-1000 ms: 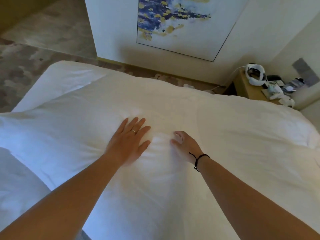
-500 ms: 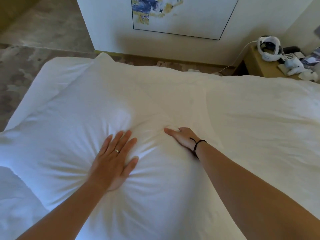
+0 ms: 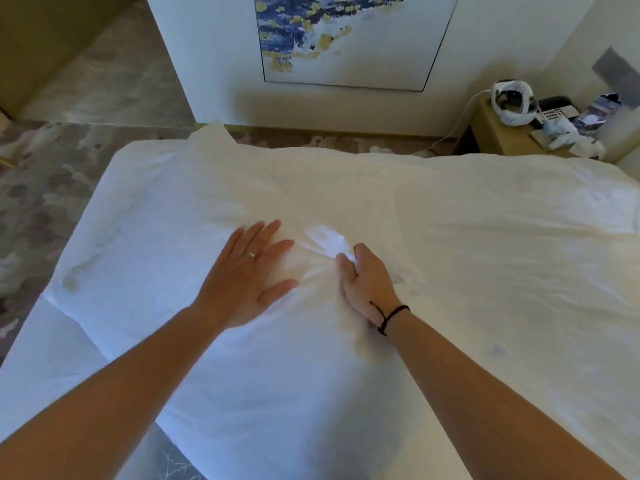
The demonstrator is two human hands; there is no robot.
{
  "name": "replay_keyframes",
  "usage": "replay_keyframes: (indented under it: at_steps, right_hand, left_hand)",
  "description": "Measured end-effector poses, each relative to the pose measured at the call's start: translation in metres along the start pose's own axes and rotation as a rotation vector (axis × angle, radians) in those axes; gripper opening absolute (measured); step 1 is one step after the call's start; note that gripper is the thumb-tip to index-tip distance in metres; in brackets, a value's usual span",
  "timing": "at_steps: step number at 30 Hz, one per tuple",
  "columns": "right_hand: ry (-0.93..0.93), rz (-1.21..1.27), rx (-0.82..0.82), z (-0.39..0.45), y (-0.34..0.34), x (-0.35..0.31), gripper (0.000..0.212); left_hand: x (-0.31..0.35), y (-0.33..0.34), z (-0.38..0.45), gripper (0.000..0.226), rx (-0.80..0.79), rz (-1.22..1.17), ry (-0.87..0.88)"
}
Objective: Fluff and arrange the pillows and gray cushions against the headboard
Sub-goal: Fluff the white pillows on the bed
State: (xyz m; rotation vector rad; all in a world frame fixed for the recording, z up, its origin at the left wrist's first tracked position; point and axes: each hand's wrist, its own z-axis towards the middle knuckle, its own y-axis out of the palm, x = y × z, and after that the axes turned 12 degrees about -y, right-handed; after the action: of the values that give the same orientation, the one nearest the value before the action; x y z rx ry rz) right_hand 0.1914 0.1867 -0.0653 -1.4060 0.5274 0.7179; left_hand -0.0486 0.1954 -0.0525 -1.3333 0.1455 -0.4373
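Observation:
A large white pillow [image 3: 166, 244] lies flat on the bed under both of my hands. My left hand [image 3: 246, 271] rests palm down on its middle, fingers spread, a ring on one finger. My right hand [image 3: 367, 282], with a black cord around the wrist, presses edge-on into the fabric just to the right, fingers curled into a bunch of creases. A second white pillow [image 3: 519, 244] lies alongside on the right, touching the first. No gray cushion is in view.
A wooden bedside table [image 3: 498, 133] at the far right carries a white headset [image 3: 512, 100], a phone [image 3: 554, 112] and papers. A white wall with a blue and gold painting [image 3: 346, 39] stands beyond the bed. Patterned carpet [image 3: 41, 188] lies to the left.
Both hands have shifted up and right across the pillow. The right hand has turned from lying flat to pressing in edge-on, bunching the fabric.

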Motion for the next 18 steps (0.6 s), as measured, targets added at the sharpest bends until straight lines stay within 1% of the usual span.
replay_keyframes:
  at_steps: [3,4,6,8,9,10,11,13,15,16,18]
  right_hand:
    - [-0.283,-0.166,-0.011,-0.041,-0.040,-0.036,0.029]
    - [-0.352,-0.204,-0.010,-0.055,-0.054,-0.046,0.032]
    - [-0.452,-0.264,0.001,-0.079,-0.084,-0.060,0.039]
    - [-0.514,-0.335,-0.005,-0.101,-0.119,-0.065,0.040]
    - [-0.537,-0.376,-0.014,-0.111,-0.138,-0.066,0.038]
    - [-0.555,-0.420,-0.020,-0.121,-0.158,-0.064,0.037]
    - [-0.565,-0.461,-0.026,-0.130,-0.179,-0.061,0.037]
    - [-0.567,-0.536,-0.037,-0.149,-0.220,-0.050,0.037]
    - [-0.550,-0.604,-0.050,-0.170,-0.258,-0.034,0.031]
    - [-0.533,-0.637,-0.054,-0.182,-0.275,-0.024,0.025]
    - [-0.485,-0.687,-0.057,-0.207,-0.306,-0.002,0.019]
  left_hand:
    - [0.023,-0.053,0.034,0.077,-0.048,0.009,0.051]
    - [0.032,-0.068,0.043,0.084,-0.089,0.015,0.073]
    - [0.052,-0.091,0.055,0.098,-0.197,0.054,0.135]
    - [0.078,-0.106,0.061,0.106,-0.307,0.060,0.174]
    - [0.093,-0.112,0.062,0.107,-0.332,0.050,0.185]
    - [0.109,-0.117,0.063,0.104,-0.335,0.043,0.197]
    - [0.127,-0.121,0.063,0.096,-0.325,0.038,0.213]
    - [0.165,-0.126,0.060,0.073,-0.333,0.007,0.234]
    - [0.205,-0.125,0.048,0.050,-0.370,-0.033,0.259]
    - [0.227,-0.122,0.041,0.041,-0.356,-0.041,0.280]
    - [0.273,-0.114,0.025,0.032,-0.280,-0.030,0.340]
